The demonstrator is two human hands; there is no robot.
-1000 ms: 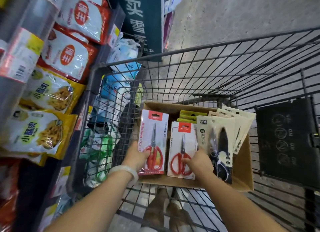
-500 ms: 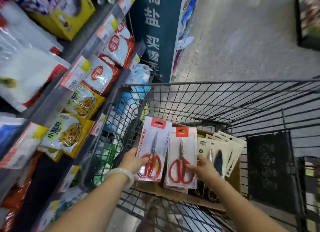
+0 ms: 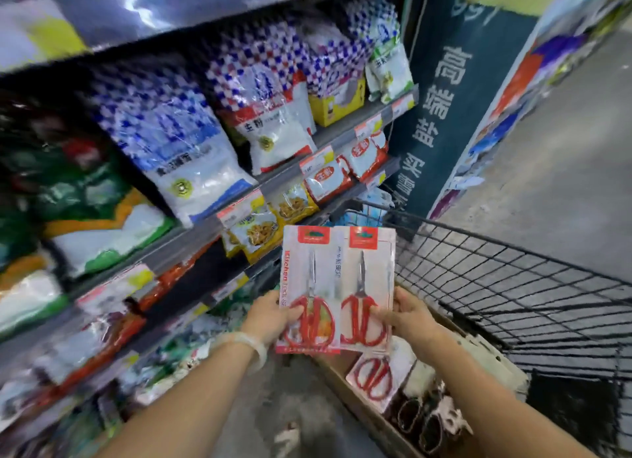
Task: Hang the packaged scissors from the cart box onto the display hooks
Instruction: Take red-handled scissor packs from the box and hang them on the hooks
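Your left hand gripped the left scissors pack by its lower left edge, thumb pressed across the red handles on the front, the remaining fingers hidden behind the card. Your right hand gripped the right scissors pack at its lower right edge in the same way, thumb on the front over the red handles. The two packs were upright, side by side, edges touching or slightly overlapping; which lay in front could not be told. Each carried a red header tab at the top. Both were held up in the air, above the near left end of the cardboard box, between the shelving on the left and the wire cart on the right.

A pale bangle sat on your left wrist.

In the box lay another red-handled scissors pack, flat, below the held pair. Black-handled scissors packs lay nearer and to its right, blurred.

On the left, store shelves held white bags with blue check tops, a yellow carton, and yellow snack bags on the lower level. A dark green sign panel with white characters stood at the far end of the shelving. Much of the left side was motion-blurred.
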